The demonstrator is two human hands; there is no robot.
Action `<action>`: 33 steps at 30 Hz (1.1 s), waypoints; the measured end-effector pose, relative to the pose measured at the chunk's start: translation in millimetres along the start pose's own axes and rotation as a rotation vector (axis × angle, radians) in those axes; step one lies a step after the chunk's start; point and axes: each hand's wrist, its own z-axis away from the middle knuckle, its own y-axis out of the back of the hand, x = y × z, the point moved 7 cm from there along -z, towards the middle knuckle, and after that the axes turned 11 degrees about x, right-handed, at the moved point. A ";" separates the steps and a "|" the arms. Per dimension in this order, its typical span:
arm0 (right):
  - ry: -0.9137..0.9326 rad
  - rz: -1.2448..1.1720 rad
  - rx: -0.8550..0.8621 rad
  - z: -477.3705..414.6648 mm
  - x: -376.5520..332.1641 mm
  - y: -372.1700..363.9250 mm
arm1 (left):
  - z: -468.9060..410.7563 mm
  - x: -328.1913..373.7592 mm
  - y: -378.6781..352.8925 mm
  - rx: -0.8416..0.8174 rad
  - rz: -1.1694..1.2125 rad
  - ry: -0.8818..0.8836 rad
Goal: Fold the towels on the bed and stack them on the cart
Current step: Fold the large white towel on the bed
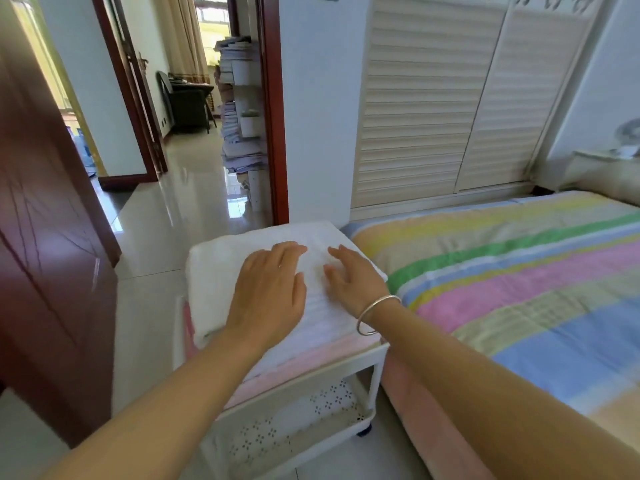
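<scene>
left hand [268,296], right hand [353,282] flat on white towel [221,271] atop cart [376,382]

Towels [221,271] on cart [375,372], left of bed [519,271]

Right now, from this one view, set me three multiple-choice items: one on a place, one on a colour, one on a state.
1. The white towel lies: A on the bed; B on the cart; C on the floor.
2. The lower towel is: A pink; B green; C black.
3. The left hand and right hand are: A fisted; B flat on the white towel; C gripping the cart.
Key: B, it tops the cart; A, a pink edge shows beneath; B, the fingers lie straight on it.
</scene>
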 end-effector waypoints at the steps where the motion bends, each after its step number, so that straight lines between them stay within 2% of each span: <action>1: 0.011 0.027 0.018 14.3 9.2 19.3 | 1.7 22.8 0.5 0.003 0.063 -0.020; 6: -0.089 0.176 0.086 92.9 79.9 131.8 | 16.1 136.8 -15.6 -0.049 0.271 -0.051; 13: -0.472 0.456 0.268 276.7 167.8 367.5 | 62.5 365.8 -3.2 -0.177 0.621 -0.237; 16: -0.649 0.511 0.331 364.5 186.1 439.3 | 105.4 453.0 6.6 -0.285 0.716 -0.328; 20: -0.791 0.543 0.373 457.9 202.7 493.8 | 166.3 541.0 15.5 -0.376 0.667 -0.543; 23: -0.878 0.524 0.391 507.6 223.6 515.5 | 201.9 587.6 8.4 -0.443 0.660 -0.588; 29: -0.974 0.595 0.364 547.4 308.8 564.7 | 239.6 660.3 -60.8 -0.556 0.687 -0.477; 33: -1.068 0.634 0.246 557.1 375.2 587.3 | 250.7 719.4 -114.9 -0.617 0.722 -0.420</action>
